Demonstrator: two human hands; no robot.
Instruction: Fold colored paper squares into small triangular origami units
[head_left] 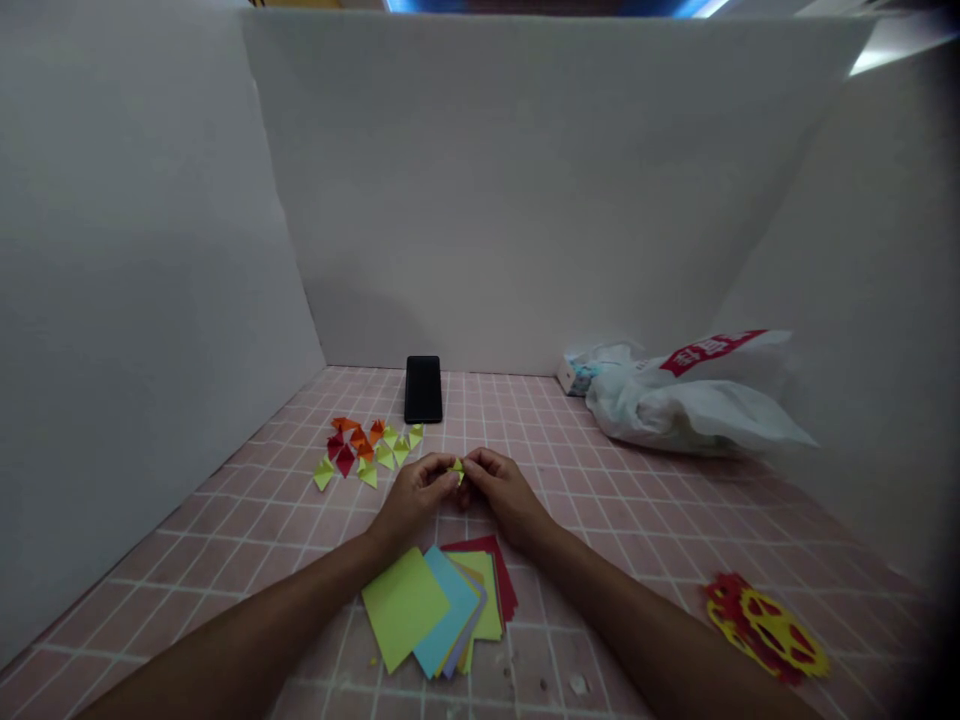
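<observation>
Between my two hands is a small yellow piece of folded paper (458, 467), partly covered by the fingers. My left hand (421, 492) pinches it from the left side, and my right hand (504, 490) grips it from the right. Closer to me, beneath my wrists, lies a fanned stack of square coloured papers (405, 605) in yellow-green, blue, purple and red. Beyond my left hand, several small folded paper pieces (364, 445) in yellow, orange and dark red are grouped on the table.
A black phone (424, 390) lies toward the back. At the back right, a white plastic bag (667, 405) sits beside a small box (576, 374). Red and yellow paper cutouts (769, 630) lie at the front right. White panels (525, 190) enclose the pink tiled-pattern tabletop (600, 540).
</observation>
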